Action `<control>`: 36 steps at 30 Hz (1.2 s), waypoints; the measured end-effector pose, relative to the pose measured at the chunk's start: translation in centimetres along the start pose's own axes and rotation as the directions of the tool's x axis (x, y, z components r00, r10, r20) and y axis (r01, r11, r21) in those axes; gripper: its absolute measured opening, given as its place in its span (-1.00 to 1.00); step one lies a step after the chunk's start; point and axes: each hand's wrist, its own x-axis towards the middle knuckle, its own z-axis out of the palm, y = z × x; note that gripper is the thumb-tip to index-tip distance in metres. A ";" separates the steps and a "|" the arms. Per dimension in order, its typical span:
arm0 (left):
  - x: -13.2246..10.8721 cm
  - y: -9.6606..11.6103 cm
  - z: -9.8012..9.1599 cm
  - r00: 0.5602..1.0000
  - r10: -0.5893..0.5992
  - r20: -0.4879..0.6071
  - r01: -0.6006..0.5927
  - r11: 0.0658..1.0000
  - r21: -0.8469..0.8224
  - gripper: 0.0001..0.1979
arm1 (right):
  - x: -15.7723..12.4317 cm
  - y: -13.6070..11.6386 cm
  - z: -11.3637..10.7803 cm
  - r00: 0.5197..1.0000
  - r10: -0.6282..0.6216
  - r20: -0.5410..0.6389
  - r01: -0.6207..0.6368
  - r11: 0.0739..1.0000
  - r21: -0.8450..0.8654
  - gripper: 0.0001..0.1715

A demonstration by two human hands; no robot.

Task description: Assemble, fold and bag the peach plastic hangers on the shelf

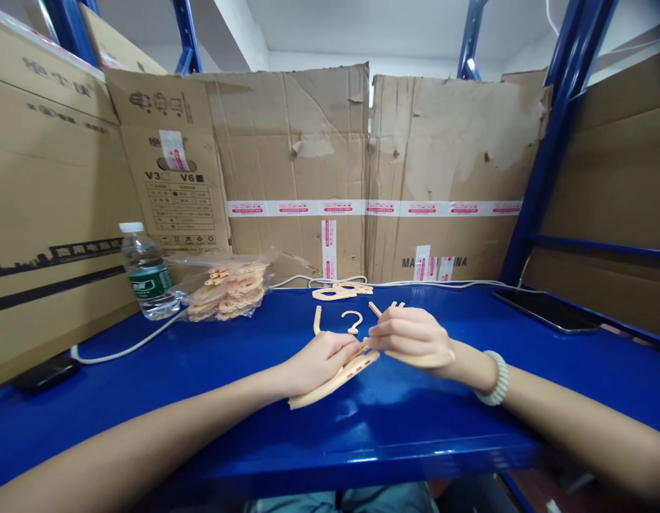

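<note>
My left hand is closed around a beige plastic hanger arm with small slots along its edge, held low over the blue tabletop. Against its upper right end is my right hand, fingers pinched together on a second beige hanger arm that runs under the palm. Where the two parts meet, fingers hide the joint. Just beyond the hands lie a beige hook and a short bent beige piece. Partly covered by my right hand, more small beige pieces rest on the table.
Farther back lie beige hanger parts near a white cable. A clear bag of beige parts and a water bottle stand left, a black device nearer. A phone lies right. Cardboard walls the back.
</note>
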 end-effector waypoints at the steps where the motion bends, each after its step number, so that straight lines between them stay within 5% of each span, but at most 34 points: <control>1: 0.1 -0.2 -0.1 1.000 -0.027 0.005 0.027 0.996 -0.079 -0.58 | 0.3 0.1 -0.5 0.999 0.034 -0.040 -0.032 0.999 0.034 -0.72; 3: 0.5 -0.7 -0.5 0.998 -0.055 0.011 0.056 0.964 -0.259 -0.62 | 0.7 0.8 -1.6 0.969 0.175 -0.175 -0.163 0.983 0.080 -0.76; 6: 1.0 -1.1 -1.1 0.998 -0.058 0.007 0.053 0.848 -0.528 -0.73 | 0.8 3.1 -3.7 0.828 0.471 -0.304 -0.460 0.881 0.111 -0.80; 8: 1.2 -1.3 -1.4 0.998 -0.054 -0.009 0.035 0.754 -0.656 -0.79 | 0.4 4.8 -4.9 0.742 0.635 -0.214 -0.616 0.772 0.156 -0.77; 10: 1.3 -1.4 -1.4 0.997 -0.067 -0.026 0.027 0.678 -0.734 -0.83 | -0.5 6.3 -5.5 0.647 0.762 0.030 -0.752 0.631 0.191 -0.77; 13: 1.2 -1.3 -1.4 0.993 -0.103 -0.061 0.018 0.637 -0.771 -0.84 | -1.9 7.7 -5.2 0.430 0.831 0.353 -0.903 0.404 0.149 -0.82; 18: 0.9 -0.8 -1.3 0.976 -0.181 -0.124 0.013 0.611 -0.792 -0.86 | -3.0 8.4 -3.5 0.194 0.891 0.410 -0.976 0.218 -0.011 -0.36; 21: 0.9 -0.7 -1.3 0.976 -0.181 -0.120 0.011 0.592 -0.806 -0.87 | -3.0 8.8 -3.1 0.131 0.907 0.400 -0.975 0.191 -0.114 -0.21; 25: 1.1 -0.7 -1.5 0.979 -0.164 -0.121 -0.005 0.576 -0.817 -0.86 | -2.7 8.8 -3.4 0.207 0.923 0.323 -0.902 0.308 -0.303 -0.53; 26: 1.1 -0.8 -1.5 0.978 -0.166 -0.125 -0.006 0.578 -0.816 -0.86 | -2.4 8.4 -3.5 0.282 0.923 0.262 -0.873 0.360 -0.329 -0.59; 28: 1.2 -0.9 -1.7 0.976 -0.177 -0.128 -0.001 0.584 -0.811 -0.83 | -1.6 6.9 -3.3 0.515 0.846 0.140 -0.791 0.532 -0.302 -0.62; 30: 1.2 -1.0 -1.8 0.976 -0.182 -0.121 0.010 0.590 -0.807 -0.79 | -0.5 4.4 -2.9 0.785 0.616 0.068 -0.597 0.780 -0.188 -0.62; 32: 1.1 -1.1 -1.7 0.979 -0.176 -0.105 0.021 0.593 -0.805 -0.74 | 0.6 1.4 -2.1 0.941 0.326 0.094 -0.319 0.944 -0.082 -0.68; 34: 1.1 -1.1 -1.6 0.978 -0.180 -0.103 0.025 0.599 -0.801 -0.70 | 1.4 -1.4 -1.2 0.977 0.084 0.197 -0.078 0.996 -0.040 -0.73; 36: 1.0 -0.9 -1.5 0.970 -0.210 -0.123 0.022 0.579 -0.815 -0.71 | 1.7 -3.0 -0.3 0.955 -0.045 0.294 0.056 0.998 -0.030 -0.78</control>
